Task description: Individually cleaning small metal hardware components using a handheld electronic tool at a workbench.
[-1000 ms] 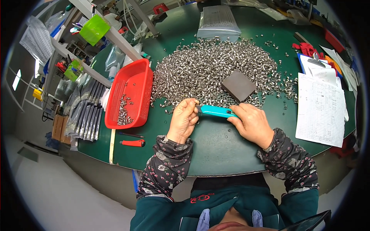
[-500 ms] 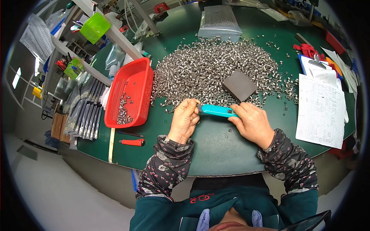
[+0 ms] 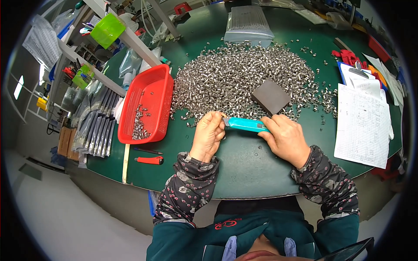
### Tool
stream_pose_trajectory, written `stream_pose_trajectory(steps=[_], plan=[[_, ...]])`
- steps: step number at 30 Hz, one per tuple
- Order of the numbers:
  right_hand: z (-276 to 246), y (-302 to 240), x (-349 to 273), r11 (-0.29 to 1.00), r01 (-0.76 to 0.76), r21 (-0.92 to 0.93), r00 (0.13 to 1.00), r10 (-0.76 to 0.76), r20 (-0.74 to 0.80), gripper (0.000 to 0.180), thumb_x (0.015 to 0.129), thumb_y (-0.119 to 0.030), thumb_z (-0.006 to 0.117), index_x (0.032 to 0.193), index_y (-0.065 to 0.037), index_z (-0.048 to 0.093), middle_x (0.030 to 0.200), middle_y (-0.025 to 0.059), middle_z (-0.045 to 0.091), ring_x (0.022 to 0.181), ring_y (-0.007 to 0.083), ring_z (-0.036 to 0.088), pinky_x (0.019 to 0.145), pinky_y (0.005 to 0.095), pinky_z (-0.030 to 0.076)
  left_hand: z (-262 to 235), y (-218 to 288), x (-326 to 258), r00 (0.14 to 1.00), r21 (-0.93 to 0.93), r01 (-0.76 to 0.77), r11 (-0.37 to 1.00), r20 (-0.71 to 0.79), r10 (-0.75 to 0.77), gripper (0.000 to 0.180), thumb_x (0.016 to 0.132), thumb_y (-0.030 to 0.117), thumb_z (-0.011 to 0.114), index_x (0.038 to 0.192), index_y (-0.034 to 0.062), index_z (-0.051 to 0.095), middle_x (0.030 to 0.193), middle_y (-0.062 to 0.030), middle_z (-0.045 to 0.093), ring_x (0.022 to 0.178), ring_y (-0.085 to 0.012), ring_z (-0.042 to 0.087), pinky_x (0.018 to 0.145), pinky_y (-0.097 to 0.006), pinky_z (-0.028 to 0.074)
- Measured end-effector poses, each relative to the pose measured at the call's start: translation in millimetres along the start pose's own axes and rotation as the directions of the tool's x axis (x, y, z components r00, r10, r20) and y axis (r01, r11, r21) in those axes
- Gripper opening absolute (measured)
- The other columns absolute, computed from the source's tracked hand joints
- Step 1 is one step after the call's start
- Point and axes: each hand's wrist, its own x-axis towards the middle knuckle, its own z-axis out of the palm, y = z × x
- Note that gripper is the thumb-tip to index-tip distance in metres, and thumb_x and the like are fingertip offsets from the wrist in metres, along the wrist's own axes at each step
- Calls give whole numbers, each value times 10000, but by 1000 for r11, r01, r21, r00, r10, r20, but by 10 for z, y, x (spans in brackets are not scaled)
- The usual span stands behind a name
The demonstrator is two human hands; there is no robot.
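My right hand (image 3: 287, 139) is closed round the right end of a teal utility knife (image 3: 245, 125), held level above the near part of the table. The knife's dark tip end meets the fingers of my left hand (image 3: 209, 134). Thumb and forefinger are pinched there, and whatever small piece they hold is too hidden to name. Just beyond both hands spreads a wide heap of small shiny metal rings or sleeves (image 3: 235, 74). A dark grey square block (image 3: 271, 96) rests on the heap's near right edge, close to my right hand.
A red plastic basket (image 3: 167, 100) with some metal pieces stands left of the heap. Near it lie a red utility knife (image 3: 150, 160) and a pen (image 3: 148, 151). On the right are written sheets (image 3: 361, 126) and a clipboard (image 3: 344, 74). Plastic-bagged tubes (image 3: 248, 24) lie at the back.
The teal knife has turned slightly in my hands, so more of its grey slider side shows. Both hands stay in nearly the same place.
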Motion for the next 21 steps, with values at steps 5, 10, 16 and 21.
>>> stream_pose_trajectory(steps=[5, 10, 16, 21], plan=[[7, 10, -5, 1000, 8, -3, 1000, -8, -10, 248, 667, -182, 638, 857, -62, 533, 667, 57, 475, 639, 209, 506, 534, 318, 428, 35, 2, -2, 999, 31, -10, 999, -48, 12, 187, 859, 224, 472, 815, 54, 536, 562, 27, 460, 404, -16, 268, 355, -147, 219], [3, 10, -1, 1000, 16, -7, 1000, -16, -16, 255, 659, -179, 643, 856, -62, 533, 668, 56, 471, 639, 206, 500, 533, 316, 427, 11, -5, 8, 999, 47, -22, 999, -32, 24, 186, 861, 227, 469, 812, 61, 536, 553, 26, 455, 397, -14, 269, 352, -147, 215], [5, 19, -5, 1000, 25, -1, 999, -25, -22, 260, 656, -178, 644, 857, -60, 530, 662, 56, 466, 634, 207, 497, 531, 317, 423, 24, 15, 1, 999, 76, -30, 997, -15, 31, 174, 854, 227, 483, 778, 74, 515, 561, 22, 448, 402, -14, 281, 351, -144, 212], [5, 14, 0, 999, 32, -1, 999, -32, -24, 261, 653, -175, 646, 855, -61, 526, 660, 57, 463, 632, 207, 495, 531, 317, 421, 22, 14, 2, 999, 91, -35, 995, -17, 37, 185, 861, 232, 469, 793, 71, 528, 542, 22, 445, 394, -15, 277, 346, -146, 211]])
